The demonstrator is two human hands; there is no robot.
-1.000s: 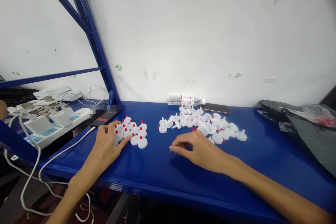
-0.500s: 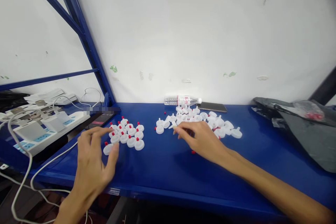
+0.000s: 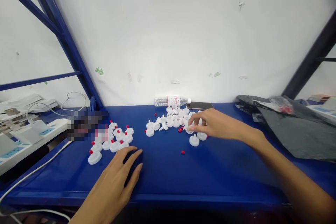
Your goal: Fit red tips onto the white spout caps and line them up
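My left hand hovers low over the near left of the blue table, fingers apart, with nothing in it. Just beyond it is a group of white nozzle caps with red tips. My right hand reaches into the right part of a pile of white nozzle caps without red tips. Its thumb and fingertips close around one white nozzle cap, partly covered by the fingers. One white nozzle cap stands just nearer than that hand. Loose small red tips lie close by.
A clear water bottle and a dark phone lie along the wall. A grey plastic bag covers the right side. Power strips with chargers and white cables are at the left, beside a blue rack post.
The view has turned right. My left hand has drawn away from the red-tipped caps, rightward and nearer. The right hand has shifted from the pile's left part to its right part.
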